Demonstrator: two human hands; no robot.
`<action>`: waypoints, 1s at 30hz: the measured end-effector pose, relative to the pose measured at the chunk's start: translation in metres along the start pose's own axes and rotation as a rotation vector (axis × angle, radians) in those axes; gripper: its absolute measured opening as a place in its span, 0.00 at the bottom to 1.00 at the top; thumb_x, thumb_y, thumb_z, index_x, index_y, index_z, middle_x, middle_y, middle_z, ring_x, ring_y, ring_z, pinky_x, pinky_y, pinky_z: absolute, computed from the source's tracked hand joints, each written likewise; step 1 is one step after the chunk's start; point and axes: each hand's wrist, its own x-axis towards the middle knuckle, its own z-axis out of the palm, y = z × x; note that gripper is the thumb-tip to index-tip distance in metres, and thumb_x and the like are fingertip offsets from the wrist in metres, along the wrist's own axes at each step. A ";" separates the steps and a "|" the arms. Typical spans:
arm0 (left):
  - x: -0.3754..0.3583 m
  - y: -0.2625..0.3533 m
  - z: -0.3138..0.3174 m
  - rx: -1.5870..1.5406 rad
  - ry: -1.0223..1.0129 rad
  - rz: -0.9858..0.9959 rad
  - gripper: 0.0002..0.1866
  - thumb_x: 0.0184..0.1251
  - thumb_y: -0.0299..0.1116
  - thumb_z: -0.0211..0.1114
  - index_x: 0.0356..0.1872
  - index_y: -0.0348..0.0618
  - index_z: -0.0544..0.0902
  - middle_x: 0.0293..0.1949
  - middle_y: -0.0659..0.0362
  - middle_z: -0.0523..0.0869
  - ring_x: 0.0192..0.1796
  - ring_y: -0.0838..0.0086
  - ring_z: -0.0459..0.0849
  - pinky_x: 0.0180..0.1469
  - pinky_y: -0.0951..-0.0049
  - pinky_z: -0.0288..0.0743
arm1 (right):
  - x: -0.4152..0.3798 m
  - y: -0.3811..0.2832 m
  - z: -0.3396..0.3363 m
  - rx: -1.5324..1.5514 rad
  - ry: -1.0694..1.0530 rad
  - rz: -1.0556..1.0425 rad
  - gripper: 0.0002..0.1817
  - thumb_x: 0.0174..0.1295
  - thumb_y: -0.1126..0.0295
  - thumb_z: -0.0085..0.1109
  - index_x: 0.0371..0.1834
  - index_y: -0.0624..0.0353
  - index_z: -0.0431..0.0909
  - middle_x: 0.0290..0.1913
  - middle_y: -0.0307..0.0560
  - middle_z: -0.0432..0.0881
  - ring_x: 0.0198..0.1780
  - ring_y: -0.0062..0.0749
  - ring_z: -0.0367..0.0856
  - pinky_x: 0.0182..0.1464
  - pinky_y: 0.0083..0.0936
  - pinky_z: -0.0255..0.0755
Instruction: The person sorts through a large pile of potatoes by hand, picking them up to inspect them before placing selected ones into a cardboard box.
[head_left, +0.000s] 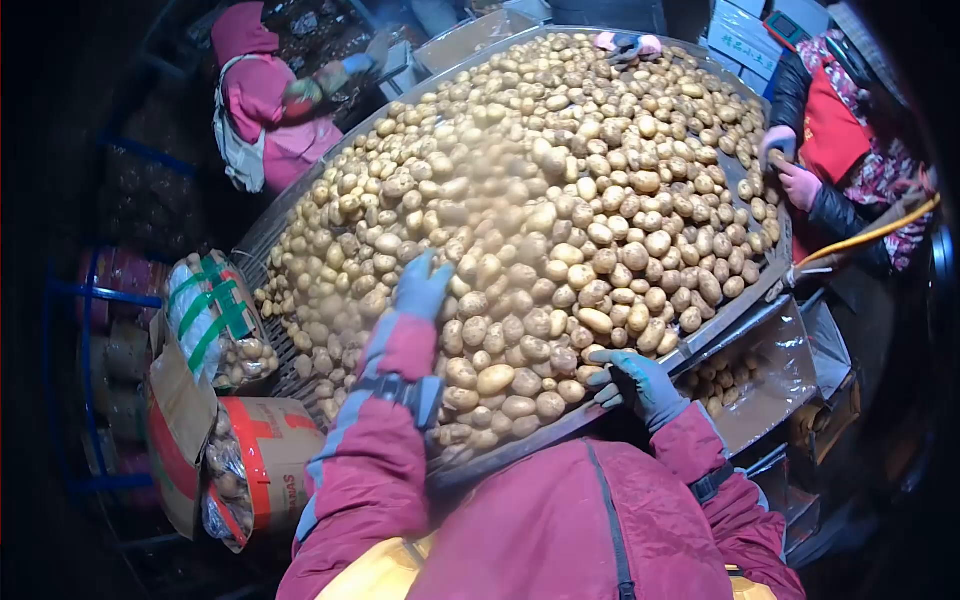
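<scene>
**Gloved hands on a potato heap**

Nearest: wearer's red jacket sleeves at bottom of view. Right hand [640, 385], in a dark teal glove, rests at the near rim of the desk [520, 448], fingers spread and loose, gripping nothing, touching potatoes at the edge. Left hand [423, 285], blue-grey glove w/ pink cuff, reaches further in over the pile, fingers extended flat on top of the potatoes [540, 230]; released, nothing held.

Potatoes cover the whole round desk, heaped highest mid-pile, some blurred near centre.

Lower left, beside the desk: an open box [270, 450] w/ red print holding potatoes in a plastic liner; just behind it a sack [205, 315] w/ green stripes, also potatoes. Lower right, under the rim: another lined box [770, 370], a few potatoes inside.

Further out: a person in a red vest [830, 130] at the right edge, both pink-gloved hands at the pile. Far left, a person in a pink coat [265, 100] by the rim. At the far rim, one more pair of gloved hands [625, 45], owner out of view.
</scene>
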 end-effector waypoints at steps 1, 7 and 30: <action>0.011 0.003 0.014 0.000 -0.030 0.016 0.32 0.67 0.49 0.68 0.68 0.43 0.78 0.61 0.41 0.83 0.63 0.50 0.82 0.67 0.59 0.73 | 0.006 -0.003 0.008 -0.045 0.003 0.014 0.24 0.75 0.55 0.53 0.64 0.62 0.79 0.45 0.55 0.88 0.33 0.37 0.88 0.36 0.30 0.85; -0.016 0.068 -0.003 0.288 -0.093 0.205 0.35 0.66 0.49 0.67 0.74 0.60 0.71 0.49 0.47 0.85 0.56 0.52 0.81 0.61 0.56 0.72 | 0.042 -0.030 0.065 -0.087 0.025 0.183 0.20 0.75 0.58 0.54 0.62 0.57 0.81 0.43 0.54 0.87 0.30 0.36 0.86 0.34 0.28 0.81; 0.055 0.115 0.029 -0.668 -0.553 -0.045 0.28 0.63 0.40 0.71 0.65 0.44 0.82 0.52 0.56 0.89 0.50 0.73 0.86 0.53 0.71 0.80 | 0.036 -0.025 0.051 0.064 0.025 -0.018 0.38 0.76 0.41 0.48 0.76 0.61 0.65 0.60 0.54 0.83 0.43 0.40 0.89 0.42 0.29 0.85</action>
